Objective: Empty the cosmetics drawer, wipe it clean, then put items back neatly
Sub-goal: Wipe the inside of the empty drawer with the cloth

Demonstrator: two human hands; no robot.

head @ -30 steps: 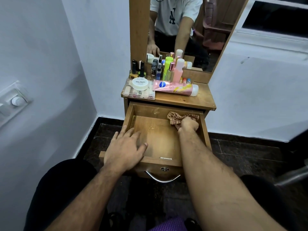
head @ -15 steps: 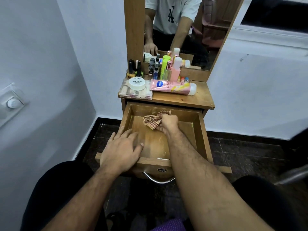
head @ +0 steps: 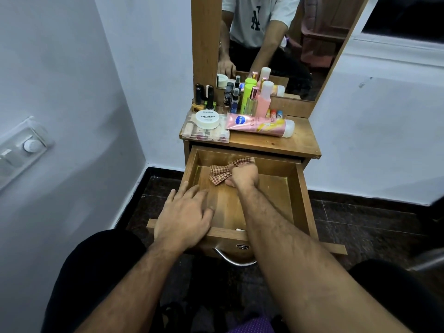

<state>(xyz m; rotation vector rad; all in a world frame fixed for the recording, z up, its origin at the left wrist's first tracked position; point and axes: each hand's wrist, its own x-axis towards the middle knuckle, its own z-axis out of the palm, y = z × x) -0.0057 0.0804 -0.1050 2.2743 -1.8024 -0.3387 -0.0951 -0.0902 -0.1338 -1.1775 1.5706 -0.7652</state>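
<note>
- One drawer (head: 303,188), wooden, pulled fully out of a small dressing table (head: 301,143); its bare floor shows on both sides of the right forearm.
- One right hand (head: 243,175), fingers clenched around one checked cloth (head: 219,173) and pressing it onto the drawer floor near the back wall; the cloth bunches out to the left of the fist.
- One left hand (head: 183,218), fingers straight and spread, lies flat over the drawer's front left corner, nearer the person than the right hand; it grasps nothing.
- One curved metal handle (head: 234,259) on the drawer front, below and between the two forearms.
- On the tabletop beyond the right hand: one pink tube (head: 259,123) lying on its side; one white round jar (head: 207,118) resting on one clear flat box (head: 204,134); one tall pink bottle (head: 263,98) and one green bottle (head: 248,92), upright; several small dark bottles, too crowded to count.
- One mirror (head: 283,44) behind the bottles, reflecting the person's torso and arms.
- Room: pale walls, one switch plate (head: 21,150) on the left wall, dark tiled floor (head: 360,224).
</note>
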